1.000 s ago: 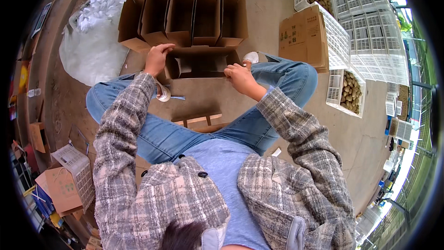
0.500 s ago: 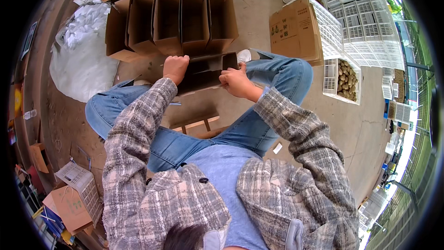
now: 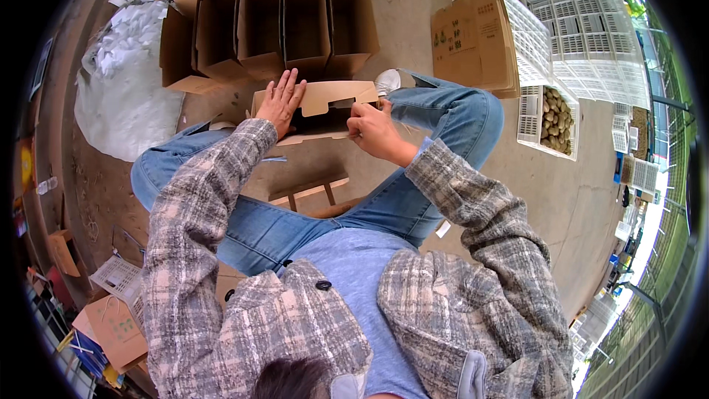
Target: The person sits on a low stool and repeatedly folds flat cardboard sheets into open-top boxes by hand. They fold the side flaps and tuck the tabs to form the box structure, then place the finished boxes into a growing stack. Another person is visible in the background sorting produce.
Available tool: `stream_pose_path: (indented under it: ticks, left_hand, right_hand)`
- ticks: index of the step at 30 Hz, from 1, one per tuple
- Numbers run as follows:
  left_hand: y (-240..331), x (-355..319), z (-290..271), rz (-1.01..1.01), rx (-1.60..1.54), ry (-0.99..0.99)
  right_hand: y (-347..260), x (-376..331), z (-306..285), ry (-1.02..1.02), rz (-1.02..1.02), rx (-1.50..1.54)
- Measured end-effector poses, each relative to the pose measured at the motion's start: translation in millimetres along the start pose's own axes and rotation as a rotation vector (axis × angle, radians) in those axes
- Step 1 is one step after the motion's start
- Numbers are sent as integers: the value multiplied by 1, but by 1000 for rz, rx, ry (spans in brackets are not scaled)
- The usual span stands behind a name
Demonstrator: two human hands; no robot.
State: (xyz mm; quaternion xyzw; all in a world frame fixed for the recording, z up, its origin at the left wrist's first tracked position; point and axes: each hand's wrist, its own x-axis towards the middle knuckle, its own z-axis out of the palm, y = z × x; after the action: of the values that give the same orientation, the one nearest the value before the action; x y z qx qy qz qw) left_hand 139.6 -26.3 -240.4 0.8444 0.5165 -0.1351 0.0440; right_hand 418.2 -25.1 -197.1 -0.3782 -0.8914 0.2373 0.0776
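Between my knees is a brown cardboard box (image 3: 334, 91), its far flap, with a notched cut-out, bent inward over the dark opening. My left hand (image 3: 280, 107) rests at the box's left end, fingers stretched out and pointing away from me. Part of that end is hidden beneath it. At the right, my right hand (image 3: 375, 129) has its fingers curled and pinched at the near edge of the box, close to the cut-out. What exactly lies between those fingertips is hidden.
Beyond the box stand rows of open cardboard boxes (image 3: 264, 18). A white sack (image 3: 122, 114) bulges at the left. Flattened cartons (image 3: 469, 41) lean against white plastic crates (image 3: 591, 29) on the right. A crate of brown, rounded produce (image 3: 555, 124) sits by my right knee.
The far flap has come up and folded inward over the opening. My left hand has opened from a closed grip and lies flatter; my right hand stays at nearly the same place.
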Motion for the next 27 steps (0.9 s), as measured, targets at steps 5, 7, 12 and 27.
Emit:
stream_pose_path:
  ticks: [5,7,12,27]
  left_hand:
    - [-1,0,-13,20,9,-107]
    - [-3,1,-12,34,7,-125]
    - [-7,15,-14,71,-19,-145]
    - [-73,-31,-25,-613,-787,174]
  right_hand:
    - [-9,2,-7,51,226,-72]
    - [-12,2,-12,-11,259,-166]
    - [13,5,-7,-81,-53,-570]
    - [20,31,-21,-166,-145,-444]
